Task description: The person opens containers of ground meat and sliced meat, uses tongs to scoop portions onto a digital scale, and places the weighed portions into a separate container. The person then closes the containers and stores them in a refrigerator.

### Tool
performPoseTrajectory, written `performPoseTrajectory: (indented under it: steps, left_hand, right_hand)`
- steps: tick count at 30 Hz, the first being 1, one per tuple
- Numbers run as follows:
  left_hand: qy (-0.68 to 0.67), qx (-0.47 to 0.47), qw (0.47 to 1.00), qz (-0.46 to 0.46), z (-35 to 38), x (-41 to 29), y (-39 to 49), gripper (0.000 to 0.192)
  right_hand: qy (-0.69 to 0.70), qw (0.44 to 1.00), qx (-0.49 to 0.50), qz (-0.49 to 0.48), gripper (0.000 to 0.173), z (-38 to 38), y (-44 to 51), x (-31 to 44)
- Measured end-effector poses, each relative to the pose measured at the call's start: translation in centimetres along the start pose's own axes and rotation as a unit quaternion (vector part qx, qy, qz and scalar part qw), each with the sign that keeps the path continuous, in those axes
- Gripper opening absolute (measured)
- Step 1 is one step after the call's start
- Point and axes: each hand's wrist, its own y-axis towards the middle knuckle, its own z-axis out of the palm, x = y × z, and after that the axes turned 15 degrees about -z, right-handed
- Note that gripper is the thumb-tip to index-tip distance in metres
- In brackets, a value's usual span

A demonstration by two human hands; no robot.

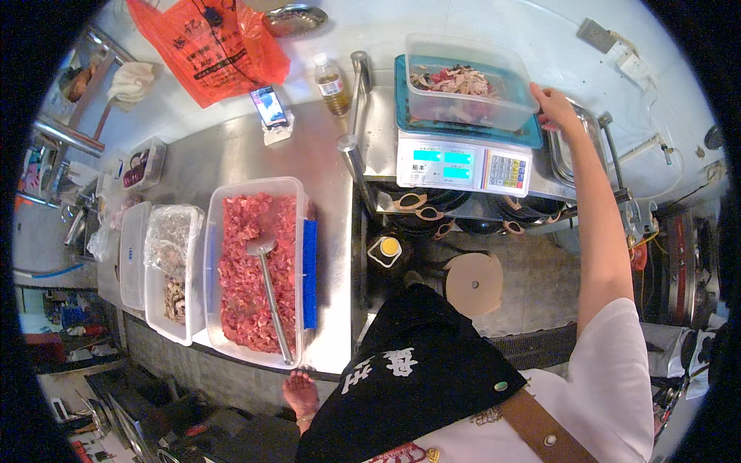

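Note:
My right hand point(553, 113) grips the right end of a clear plastic container point(503, 113), fingers at its rim. Sliced pale and reddish food point(460, 84) lies inside it. The container rests in a teal tray point(403, 124) on a digital weighing scale point(463, 165) with lit displays. My left hand point(301, 393) hangs at the counter's front edge, empty, with its fingers extended. Just beyond it stands a large clear bin point(214, 330) of raw sliced meat point(249, 301). A metal ladle point(271, 301) lies in the meat, its handle towards me.
Left of the meat are a white tub point(151, 318) partly under plastic film and a translucent lid point(134, 260). Behind stand a phone point(270, 107), an oil bottle point(333, 87) and a hanging red plastic bag point(214, 55). Black pans point(422, 223) sit below the scale. A metal rail point(359, 173) divides the counters.

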Motion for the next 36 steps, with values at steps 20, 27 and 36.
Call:
performPoseTrajectory:
  steps: [20, 27, 36]
  left_hand:
    - [0.156, 0.013, 0.987, -0.041, 0.9, 0.8, 1.0, 0.035]
    - [0.119, 0.112, 0.978, -0.131, -1.4, 0.9, 3.6, 0.026]
    - [0.178, 0.257, 0.927, -0.209, -3.7, -2.0, 7.3, 0.049]
  right_hand:
    - [0.273, 0.931, 0.092, 0.222, 0.039, 1.3, 3.8, -2.7]
    - [0.393, 0.897, -0.043, 0.195, 0.037, 2.7, 0.1, 0.2]
    - [0.424, 0.885, -0.156, 0.110, 0.072, -3.1, -14.6, 4.0]
